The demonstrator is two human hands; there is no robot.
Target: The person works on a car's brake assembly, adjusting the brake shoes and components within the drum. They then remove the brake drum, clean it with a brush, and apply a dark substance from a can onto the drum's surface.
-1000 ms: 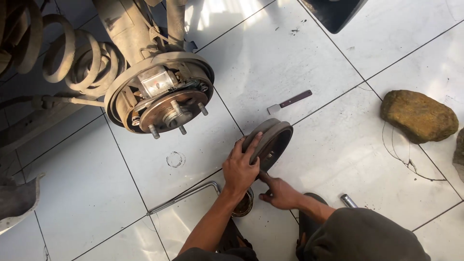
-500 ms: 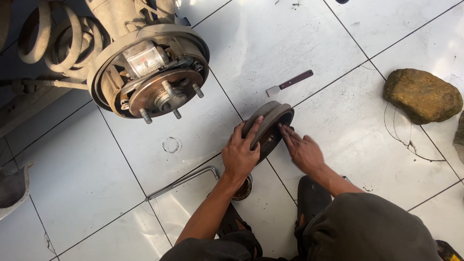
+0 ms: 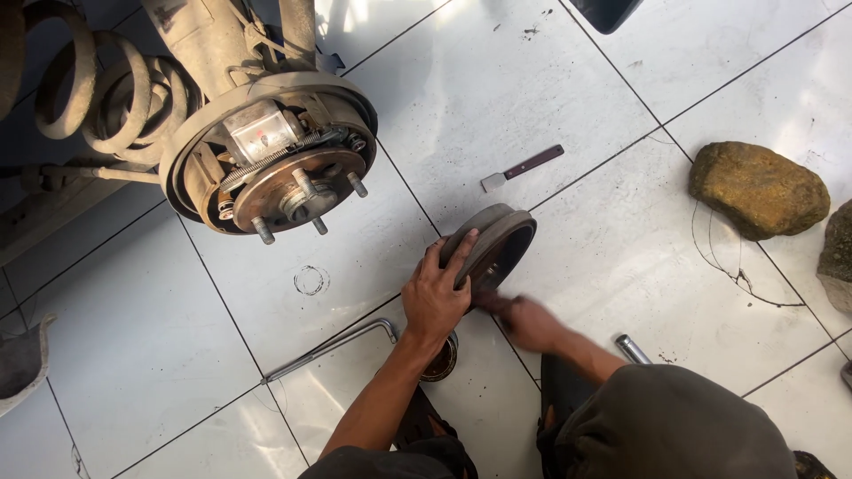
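A grey brake drum stands on its edge on the white tiled floor. My left hand grips its rim from the left, fingers curled over the top. My right hand is blurred, low at the drum's open side near its bottom edge; whether it holds anything I cannot tell. Up and to the left is the exposed rusty wheel hub with brake shoes, springs and studs, mounted on the axle beside a coil spring.
A scraper with a dark handle lies beyond the drum. A bent metal wrench lies left of my forearm, a round rusty part under my wrist, a metal socket near my knee. Two stones lie at right.
My right hand went from under the drum up to its right rim, then down again to its lower open side. My left hand kept its grip on the rim.
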